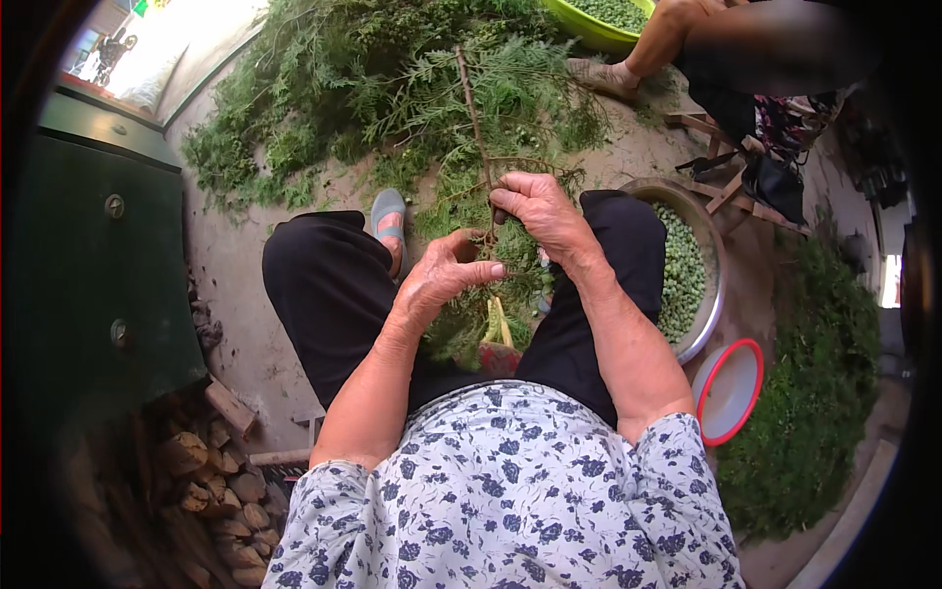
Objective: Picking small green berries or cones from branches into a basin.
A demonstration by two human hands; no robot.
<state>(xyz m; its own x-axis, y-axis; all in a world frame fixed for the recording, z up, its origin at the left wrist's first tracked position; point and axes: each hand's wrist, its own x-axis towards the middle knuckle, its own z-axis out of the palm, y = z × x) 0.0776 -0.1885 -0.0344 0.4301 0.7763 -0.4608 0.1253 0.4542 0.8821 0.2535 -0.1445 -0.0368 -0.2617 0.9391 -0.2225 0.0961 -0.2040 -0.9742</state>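
Note:
I sit with a leafy green branch (478, 128) held up between my knees. My right hand (535, 211) grips its thin brown stem near the lower end. My left hand (442, 275) is just below and to the left, fingers pinched on the green sprigs of the same branch. A metal basin (714, 260) of small green seeds stands by my right knee.
A big heap of cut green branches (363, 79) covers the ground ahead. Another person's arm (657, 44) reaches near a green bowl (589, 29) of seeds at the top. A red-rimmed white bowl (728, 391) lies right, stacked firewood (211, 481) and a dark green cabinet (98, 245) left.

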